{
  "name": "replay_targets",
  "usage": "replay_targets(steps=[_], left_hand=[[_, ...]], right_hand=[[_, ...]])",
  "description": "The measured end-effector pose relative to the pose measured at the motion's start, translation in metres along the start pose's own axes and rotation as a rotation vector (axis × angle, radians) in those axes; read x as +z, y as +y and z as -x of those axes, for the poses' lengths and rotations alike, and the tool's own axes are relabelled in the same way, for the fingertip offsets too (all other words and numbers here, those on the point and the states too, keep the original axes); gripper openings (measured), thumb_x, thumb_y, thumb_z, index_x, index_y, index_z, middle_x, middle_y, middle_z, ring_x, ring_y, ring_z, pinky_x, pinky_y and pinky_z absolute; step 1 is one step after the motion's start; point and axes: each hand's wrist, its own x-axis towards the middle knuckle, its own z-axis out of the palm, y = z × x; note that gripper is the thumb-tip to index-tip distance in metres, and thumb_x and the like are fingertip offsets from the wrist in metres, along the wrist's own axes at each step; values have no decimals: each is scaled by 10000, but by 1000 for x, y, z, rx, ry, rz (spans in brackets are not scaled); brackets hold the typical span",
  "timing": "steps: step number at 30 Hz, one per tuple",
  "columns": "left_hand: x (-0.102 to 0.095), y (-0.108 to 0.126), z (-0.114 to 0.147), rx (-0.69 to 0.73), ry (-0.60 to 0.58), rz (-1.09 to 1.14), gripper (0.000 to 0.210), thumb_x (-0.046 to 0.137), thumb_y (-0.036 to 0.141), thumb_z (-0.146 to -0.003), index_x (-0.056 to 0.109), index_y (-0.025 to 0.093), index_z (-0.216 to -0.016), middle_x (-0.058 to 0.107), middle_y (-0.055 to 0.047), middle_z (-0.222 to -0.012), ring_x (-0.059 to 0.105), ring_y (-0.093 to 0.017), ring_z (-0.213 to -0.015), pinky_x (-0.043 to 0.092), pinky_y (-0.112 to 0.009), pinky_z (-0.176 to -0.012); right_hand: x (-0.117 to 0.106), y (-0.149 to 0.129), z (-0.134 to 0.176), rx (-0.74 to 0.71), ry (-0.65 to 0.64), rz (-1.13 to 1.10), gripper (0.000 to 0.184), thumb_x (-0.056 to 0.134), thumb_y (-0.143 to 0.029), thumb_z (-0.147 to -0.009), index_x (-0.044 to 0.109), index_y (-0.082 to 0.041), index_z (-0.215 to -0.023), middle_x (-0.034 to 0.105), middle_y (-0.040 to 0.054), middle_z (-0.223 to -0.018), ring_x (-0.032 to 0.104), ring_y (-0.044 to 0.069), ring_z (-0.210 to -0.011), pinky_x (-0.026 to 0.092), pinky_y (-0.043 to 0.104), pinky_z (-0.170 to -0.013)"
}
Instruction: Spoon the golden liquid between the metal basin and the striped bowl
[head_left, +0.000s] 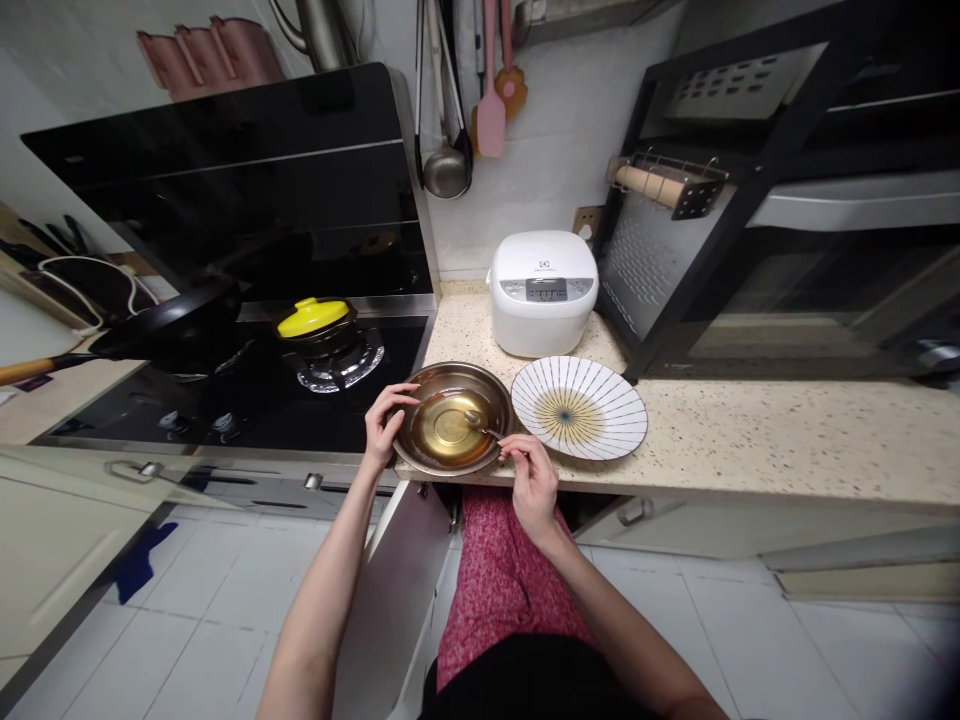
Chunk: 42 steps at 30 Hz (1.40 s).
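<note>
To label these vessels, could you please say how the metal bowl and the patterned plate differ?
The metal bowl is plain; the patterned plate is white with dark radiating lines. The bowl looks deeper than the plate. The left hand touches the bowl and the right hand holds a spoon in it; neither touches the plate. Both stand on the speckled countertop.

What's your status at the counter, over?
Left hand at rim of metal bowl. Right hand gripping spoon over golden liquid. Striped plate close on bowl's right.

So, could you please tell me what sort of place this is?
A kitchen, probably a home one, judging by the stove, the white rice cooker and the hanging ladle.
</note>
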Motion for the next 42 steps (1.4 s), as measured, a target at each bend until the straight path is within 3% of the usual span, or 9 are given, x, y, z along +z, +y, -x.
replay_targets(steps=[9, 19, 33, 42], left_hand=[[0, -2, 0, 12, -3, -8, 344, 585, 484, -985, 780, 201, -968, 739, -131, -1225, 666, -332, -1170, 497, -515, -1053], [0, -2, 0, 4, -4, 15, 315, 590, 448, -986, 787, 202, -975, 736, -124, -1236, 659, -326, -1174, 488, -504, -1059], [0, -1, -1, 7, 0, -2, 333, 588, 468, -985, 786, 202, -961, 742, -129, -1215, 667, -330, -1161, 498, -508, -1047], [0, -2, 0, 12, -1, -15, 340, 577, 477, -990, 779, 205, -964, 742, -126, -1216, 669, -330, -1160, 504, -513, -1044]], right_hand=[[1, 8, 8, 29, 60, -33, 249, 485, -225, -1068, 659, -228, -890, 717, 34, -880, 693, 174, -836, 577, 329, -770], [-4, -1, 3, -18, 84, -41, 252, 482, -165, -1061, 664, -224, -897, 720, 27, -895, 699, 163, -889, 576, 319, -810], [-22, -17, -10, -28, 173, -48, 246, 496, -191, -1060, 679, -226, -899, 719, 29, -883, 700, 181, -894, 575, 357, -834], [-40, -12, -29, -64, 264, 17, 224, 518, -234, -1058, 668, -216, -893, 711, 30, -867, 699, 187, -863, 585, 370, -816]])
